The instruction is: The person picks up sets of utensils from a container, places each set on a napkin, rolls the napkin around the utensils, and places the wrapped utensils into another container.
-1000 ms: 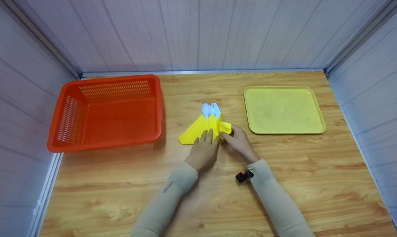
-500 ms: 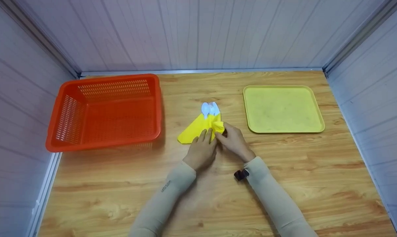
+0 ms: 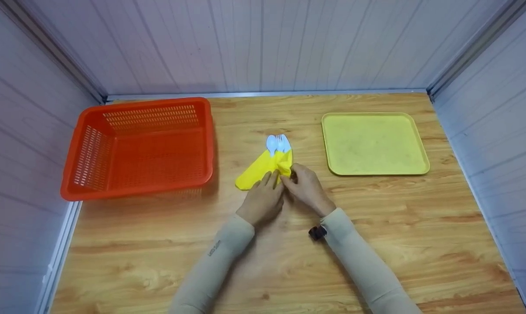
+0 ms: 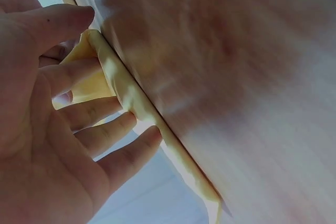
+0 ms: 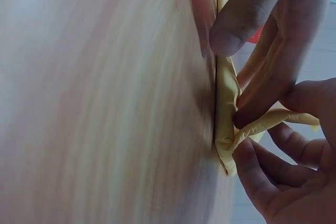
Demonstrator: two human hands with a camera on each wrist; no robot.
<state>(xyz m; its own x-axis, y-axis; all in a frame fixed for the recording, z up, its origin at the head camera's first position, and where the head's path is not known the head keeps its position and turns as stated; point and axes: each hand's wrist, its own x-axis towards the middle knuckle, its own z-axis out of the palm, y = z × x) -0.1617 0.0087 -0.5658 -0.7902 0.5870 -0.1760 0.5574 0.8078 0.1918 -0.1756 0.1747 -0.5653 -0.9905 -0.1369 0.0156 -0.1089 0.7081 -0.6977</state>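
A yellow napkin (image 3: pixel 254 173) lies folded on the wooden table, its flap bunched on the right side. Out of its top stick a white plastic spoon (image 3: pixel 271 142), fork (image 3: pixel 280 143) and knife (image 3: pixel 287 144); their handles are hidden. My left hand (image 3: pixel 261 201) presses the napkin with extended fingers, which the left wrist view shows touching the cloth (image 4: pixel 128 90). With thumb and fingers, my right hand (image 3: pixel 308 190) pinches the flap at the right edge. In the right wrist view the pinched flap (image 5: pixel 268 121) stands up from the folded part.
On the left stands a red-orange slotted basket (image 3: pixel 136 195), nothing visible inside. A yellow tray (image 3: pixel 376 144) lies flat at the right. White panel walls (image 3: pixel 263 48) enclose the table (image 3: pixel 289 270) at the back and sides. A black device (image 3: pixel 317 233) sits at the right wrist.
My right hand has moved left, carrying the napkin's flap over toward the cutlery, so less of it sticks out at the right. The left hand has shifted slightly, still on the napkin.
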